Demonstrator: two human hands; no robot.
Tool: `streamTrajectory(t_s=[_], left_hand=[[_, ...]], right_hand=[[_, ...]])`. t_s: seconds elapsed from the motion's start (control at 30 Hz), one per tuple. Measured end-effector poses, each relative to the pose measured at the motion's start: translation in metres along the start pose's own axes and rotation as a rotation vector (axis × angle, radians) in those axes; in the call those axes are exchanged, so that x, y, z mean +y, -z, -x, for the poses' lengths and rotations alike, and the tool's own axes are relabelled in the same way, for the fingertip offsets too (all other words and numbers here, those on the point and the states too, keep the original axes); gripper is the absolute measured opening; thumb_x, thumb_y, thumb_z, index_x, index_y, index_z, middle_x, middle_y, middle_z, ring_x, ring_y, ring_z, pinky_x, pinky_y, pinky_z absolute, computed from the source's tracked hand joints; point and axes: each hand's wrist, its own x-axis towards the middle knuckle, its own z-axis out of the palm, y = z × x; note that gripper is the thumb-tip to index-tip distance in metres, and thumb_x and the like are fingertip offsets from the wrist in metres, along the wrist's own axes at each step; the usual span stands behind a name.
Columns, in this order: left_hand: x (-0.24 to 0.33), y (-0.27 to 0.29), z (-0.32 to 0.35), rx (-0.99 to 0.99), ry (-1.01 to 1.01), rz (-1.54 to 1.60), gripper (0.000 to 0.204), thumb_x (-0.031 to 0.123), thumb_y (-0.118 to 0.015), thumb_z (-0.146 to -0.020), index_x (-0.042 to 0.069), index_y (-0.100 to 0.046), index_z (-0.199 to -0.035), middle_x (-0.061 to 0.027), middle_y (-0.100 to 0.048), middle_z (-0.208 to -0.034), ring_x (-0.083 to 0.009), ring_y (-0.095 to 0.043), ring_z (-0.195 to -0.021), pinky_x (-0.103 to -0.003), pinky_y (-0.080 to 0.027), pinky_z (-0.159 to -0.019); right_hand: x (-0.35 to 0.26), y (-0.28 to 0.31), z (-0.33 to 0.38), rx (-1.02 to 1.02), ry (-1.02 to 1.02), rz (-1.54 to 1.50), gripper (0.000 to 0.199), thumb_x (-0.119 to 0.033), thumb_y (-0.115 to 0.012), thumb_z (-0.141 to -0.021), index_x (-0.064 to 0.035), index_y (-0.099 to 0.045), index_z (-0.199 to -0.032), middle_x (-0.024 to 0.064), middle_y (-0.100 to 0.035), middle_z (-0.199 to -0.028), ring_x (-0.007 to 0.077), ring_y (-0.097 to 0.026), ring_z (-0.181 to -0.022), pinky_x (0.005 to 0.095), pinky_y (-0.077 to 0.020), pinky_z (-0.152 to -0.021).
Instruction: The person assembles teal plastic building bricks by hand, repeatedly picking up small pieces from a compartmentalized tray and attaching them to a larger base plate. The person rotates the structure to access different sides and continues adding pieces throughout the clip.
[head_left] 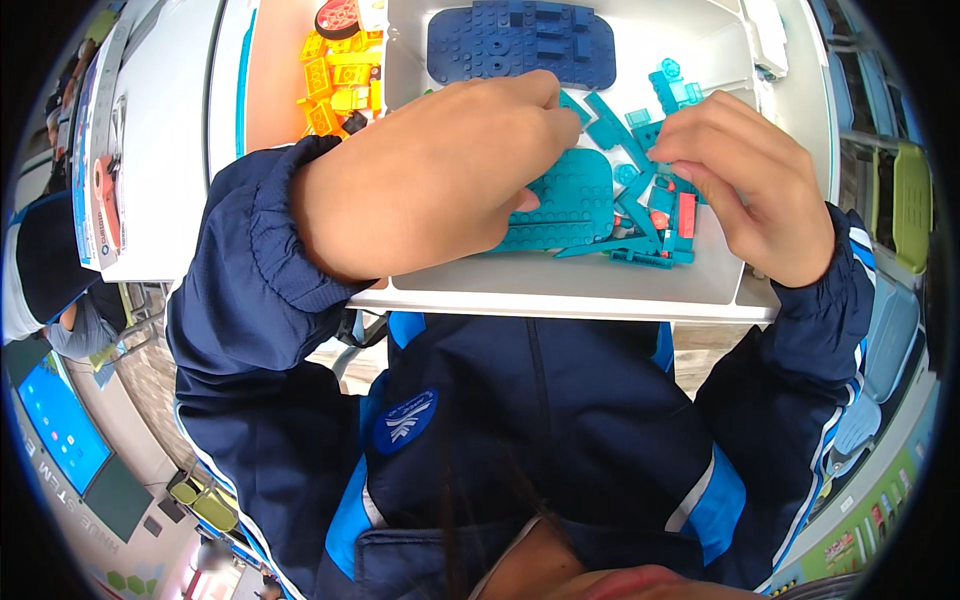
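Both of my hands are over a white divided tray (pixel 560 296) of building bricks. My left hand (pixel 430 180) is curled above the left part of a teal studded plate (pixel 570 205); its fingertips are mostly hidden, and I cannot make out what they hold. My right hand (pixel 745 175) is closed in a pinch over loose teal pieces (pixel 635 205), and anything between its fingertips is too small or covered to name. A red brick (pixel 686 215) lies just below its thumb. Long teal pieces (pixel 608 125) lie between the two hands.
A dark blue studded plate (pixel 520 45) lies at the tray's far side. Yellow bricks (pixel 330 85) and a red-rimmed wheel (pixel 338 16) fill the left compartment. Further left is a white table (pixel 160 150) with a box (pixel 105 190) on it. Chairs (pixel 910 205) stand to the right.
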Motion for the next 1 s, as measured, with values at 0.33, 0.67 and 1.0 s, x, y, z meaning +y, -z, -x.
streamTrajectory(t_s=[0.33, 0.67, 1.0], left_hand=[[-0.006, 0.012, 0.006, -0.001, -0.083, 0.369, 0.028, -0.014, -0.06, -0.073, 0.002, -0.05, -0.093, -0.01, -0.054, -0.098, -0.0239, -0.057, -0.089, -0.031, -0.046, -0.085], [-0.024, 0.048, 0.061, 0.566, 0.096, 1.056, 0.05, -0.003, -0.05, -0.085, -0.01, -0.03, -0.131, -0.0215, -0.045, -0.128, -0.0238, -0.055, -0.11, -0.031, -0.047, -0.09], [-0.004, 0.009, 0.106, 0.703, -0.024, 1.666, 0.054, -0.001, -0.04, -0.091, -0.007, -0.015, -0.139, -0.0256, -0.042, -0.13, -0.0314, -0.052, -0.115, -0.041, -0.045, -0.097]], right_hand=[[0.002, 0.0, -0.003, -0.159, 0.249, -0.092, 0.017, -0.006, -0.069, -0.068, 0.0001, -0.061, -0.083, 0.0095, -0.058, -0.084, 0.0271, -0.055, -0.075, 0.0351, -0.0434, -0.065], [-0.01, -0.014, 0.001, -0.267, 0.162, 0.021, 0.021, -0.007, -0.071, -0.062, -0.0032, -0.063, -0.082, 0.0069, -0.057, -0.084, 0.0253, -0.054, -0.073, 0.0339, -0.0438, -0.065], [-0.013, 0.006, -0.003, -0.104, -0.135, -0.415, 0.023, 0.004, -0.064, -0.071, 0.002, -0.062, -0.094, 0.0146, -0.062, -0.089, 0.0215, -0.058, -0.074, 0.03, -0.0457, -0.069]])
